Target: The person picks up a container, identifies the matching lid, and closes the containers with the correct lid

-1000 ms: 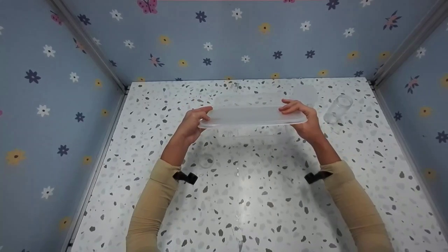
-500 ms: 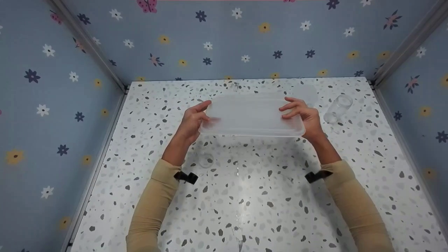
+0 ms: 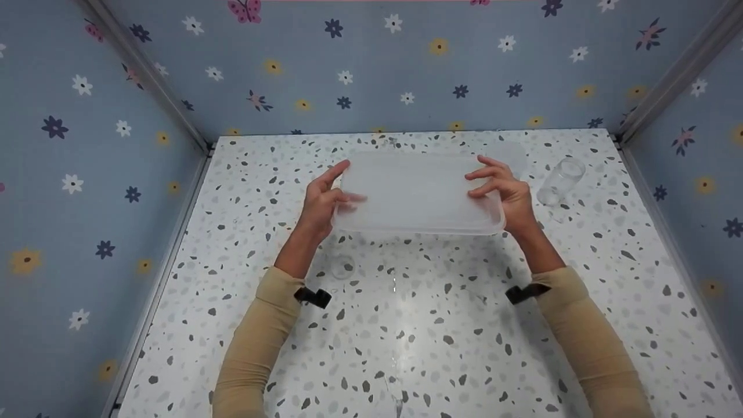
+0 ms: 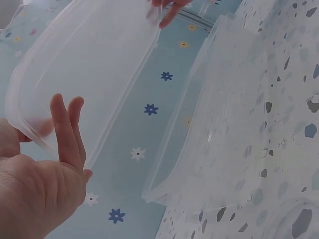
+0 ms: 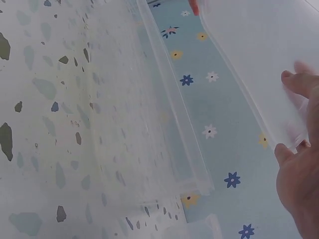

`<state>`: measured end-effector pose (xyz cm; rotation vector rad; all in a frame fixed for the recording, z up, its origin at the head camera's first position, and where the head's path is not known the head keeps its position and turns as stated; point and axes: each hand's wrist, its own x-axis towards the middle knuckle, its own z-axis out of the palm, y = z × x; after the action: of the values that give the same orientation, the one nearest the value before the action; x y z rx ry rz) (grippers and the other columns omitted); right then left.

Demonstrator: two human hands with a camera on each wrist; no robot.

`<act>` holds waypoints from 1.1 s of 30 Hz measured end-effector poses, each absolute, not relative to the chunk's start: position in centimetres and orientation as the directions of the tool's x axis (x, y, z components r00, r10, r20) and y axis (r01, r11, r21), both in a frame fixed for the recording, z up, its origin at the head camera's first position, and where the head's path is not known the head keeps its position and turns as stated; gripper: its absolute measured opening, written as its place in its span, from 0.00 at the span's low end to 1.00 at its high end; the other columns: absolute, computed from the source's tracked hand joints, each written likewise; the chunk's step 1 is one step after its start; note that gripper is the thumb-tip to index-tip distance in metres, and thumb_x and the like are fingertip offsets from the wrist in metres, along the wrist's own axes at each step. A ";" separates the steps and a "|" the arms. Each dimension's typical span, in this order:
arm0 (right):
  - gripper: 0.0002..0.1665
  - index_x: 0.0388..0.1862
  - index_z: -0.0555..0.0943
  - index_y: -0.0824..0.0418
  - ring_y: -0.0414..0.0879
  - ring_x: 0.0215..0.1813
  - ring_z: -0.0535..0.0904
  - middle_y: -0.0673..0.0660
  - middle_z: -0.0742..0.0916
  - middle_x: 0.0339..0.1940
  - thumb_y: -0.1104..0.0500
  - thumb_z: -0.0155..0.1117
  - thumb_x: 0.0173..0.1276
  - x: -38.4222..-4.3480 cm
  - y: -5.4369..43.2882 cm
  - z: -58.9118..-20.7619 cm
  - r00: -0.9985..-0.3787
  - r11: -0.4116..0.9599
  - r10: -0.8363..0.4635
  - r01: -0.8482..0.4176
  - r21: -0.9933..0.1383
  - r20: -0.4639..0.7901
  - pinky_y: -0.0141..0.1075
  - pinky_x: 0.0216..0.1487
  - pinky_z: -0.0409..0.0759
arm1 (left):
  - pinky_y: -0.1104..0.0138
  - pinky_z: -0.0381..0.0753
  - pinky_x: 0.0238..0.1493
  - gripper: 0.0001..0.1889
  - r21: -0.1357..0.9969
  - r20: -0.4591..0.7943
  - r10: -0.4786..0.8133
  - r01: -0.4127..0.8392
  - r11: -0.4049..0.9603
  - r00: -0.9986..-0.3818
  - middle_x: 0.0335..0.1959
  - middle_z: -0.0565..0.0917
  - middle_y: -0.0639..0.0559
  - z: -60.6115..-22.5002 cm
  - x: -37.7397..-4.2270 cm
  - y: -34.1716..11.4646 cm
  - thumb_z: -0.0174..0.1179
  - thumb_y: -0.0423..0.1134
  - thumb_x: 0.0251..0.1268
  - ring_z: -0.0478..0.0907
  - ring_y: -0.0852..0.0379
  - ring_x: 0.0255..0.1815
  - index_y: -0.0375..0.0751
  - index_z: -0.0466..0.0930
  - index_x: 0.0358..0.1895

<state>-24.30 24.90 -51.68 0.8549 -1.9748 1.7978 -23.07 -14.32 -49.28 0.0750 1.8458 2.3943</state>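
Note:
Both hands hold a frosted, translucent rectangular lid (image 3: pixel 421 191) up off the table, its broad face turned to the head camera. My left hand (image 3: pixel 318 200) grips its left end, with fingers on both faces showing through the plastic. At the right end, my right hand (image 3: pixel 511 197) grips it with fingers spread over the face. Below the lid in the left wrist view, a clear plastic container (image 4: pixel 219 114) stands on the speckled table; the right wrist view shows its long wall and rim (image 5: pixel 174 104). From the head view the lid hides most of this container.
A clear drinking glass (image 3: pixel 562 181) is to the right of my right hand. Behind that hand lies a faint frosted piece (image 3: pixel 508 154). A round clear item (image 3: pixel 342 267) is near my left forearm. Flower-patterned panels (image 3: pixel 371 69) border the table (image 3: pixel 429 348).
The lid has tilted from nearly edge-on to showing its broad face, its near edge coming lower in the head view. Both hands keep their grip, with fingers shifting slightly.

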 end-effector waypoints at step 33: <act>0.39 0.96 0.52 0.62 0.55 1.00 0.43 0.61 0.55 0.98 0.57 0.47 0.93 -23.5 22.7 -50.2 -0.993 -0.142 -0.065 -0.088 -0.986 0.098 0.61 0.99 0.40 | 0.75 0.89 0.31 0.42 0.951 0.146 -0.085 0.164 -0.262 -0.986 0.94 0.61 0.44 -50.3 -23.1 -13.4 0.48 0.19 0.66 0.93 0.67 0.46 0.32 0.66 0.87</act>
<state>-23.55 22.72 -50.22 0.1827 -2.0477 2.3551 -23.14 -13.45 -50.33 0.1081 1.9924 2.6264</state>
